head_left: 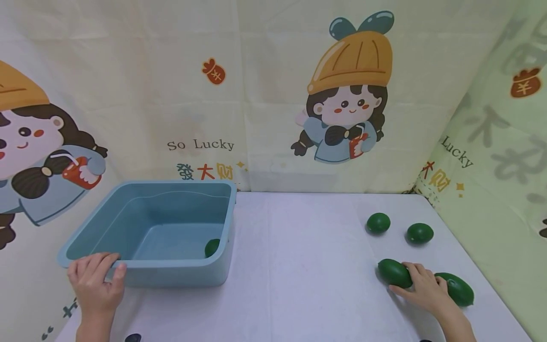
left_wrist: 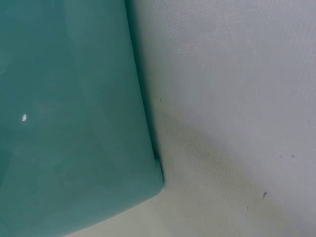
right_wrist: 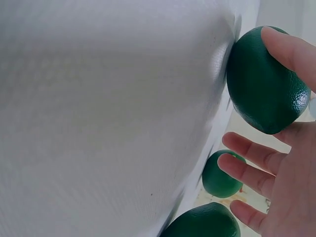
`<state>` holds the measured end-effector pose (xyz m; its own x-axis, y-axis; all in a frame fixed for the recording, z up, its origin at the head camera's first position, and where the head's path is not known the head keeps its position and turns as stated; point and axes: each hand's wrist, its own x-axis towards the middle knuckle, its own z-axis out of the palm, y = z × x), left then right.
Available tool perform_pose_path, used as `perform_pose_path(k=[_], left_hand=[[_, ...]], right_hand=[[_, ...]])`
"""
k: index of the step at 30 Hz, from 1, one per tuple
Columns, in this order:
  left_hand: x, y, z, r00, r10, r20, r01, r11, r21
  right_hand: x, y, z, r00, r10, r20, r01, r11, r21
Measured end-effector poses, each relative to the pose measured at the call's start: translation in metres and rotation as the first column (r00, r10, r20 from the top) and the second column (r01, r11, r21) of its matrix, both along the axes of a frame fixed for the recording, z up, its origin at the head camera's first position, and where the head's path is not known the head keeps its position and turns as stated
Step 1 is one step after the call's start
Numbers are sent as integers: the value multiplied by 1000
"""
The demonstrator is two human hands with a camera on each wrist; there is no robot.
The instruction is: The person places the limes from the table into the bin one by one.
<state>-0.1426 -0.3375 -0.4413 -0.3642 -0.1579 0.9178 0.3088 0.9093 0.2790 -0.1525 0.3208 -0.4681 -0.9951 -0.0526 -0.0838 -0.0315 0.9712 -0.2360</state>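
Observation:
My left hand [head_left: 96,282] grips the near left rim of a blue plastic basin [head_left: 171,274], fingers over the edge and thumb outside. Inside, a green lime [head_left: 212,247] lies at the right, partly hidden by the front wall. On the right of the table, my right hand [head_left: 431,292] holds a lime [right_wrist: 264,81] between thumb and forefinger, its other fingers spread apart. A larger, longer lime [head_left: 458,289] lies just right of that hand, partly behind it. The left wrist view shows only the basin's side [left_wrist: 74,123] and the cloth.
Two more limes, one [head_left: 378,223] and another [head_left: 420,233], lie farther back on the white tablecloth [head_left: 312,266]. A printed cloth backdrop [head_left: 273,95] hangs behind the table and along the right side. Small dark objects [head_left: 133,337] show at the bottom edge.

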Motion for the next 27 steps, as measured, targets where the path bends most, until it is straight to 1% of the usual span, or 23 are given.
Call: perform_pose_path(k=[6, 14, 17, 21, 24, 27], left_hand=[[1, 1, 0, 1000, 4, -3, -4, 1000, -7], [1, 1, -1, 1000, 8, -5, -8, 1000, -9], [1, 2, -1, 1000, 10, 0, -10, 1000, -8], [-1, 4, 1, 1000, 9, -25, -10, 1000, -2], [-1, 4, 1, 999, 11, -35, -11, 1000, -1], [-1, 3, 0, 1000, 11, -29, -11, 1000, 2]], right_hand=[[-1, 1, -2, 1000, -4, 23, 4, 1000, -13], [-1, 0, -3, 1000, 0, 0, 0, 1000, -19], [-2, -1, -2, 1000, -1, 10, 1, 1000, -18], [-4, -1, -1, 1000, -6, 25, 7, 1000, -20], [-4, -2, 1, 1000, -10, 19, 11, 1000, -26], [-4, -3, 2, 1000, -13, 10, 13, 999, -33]])
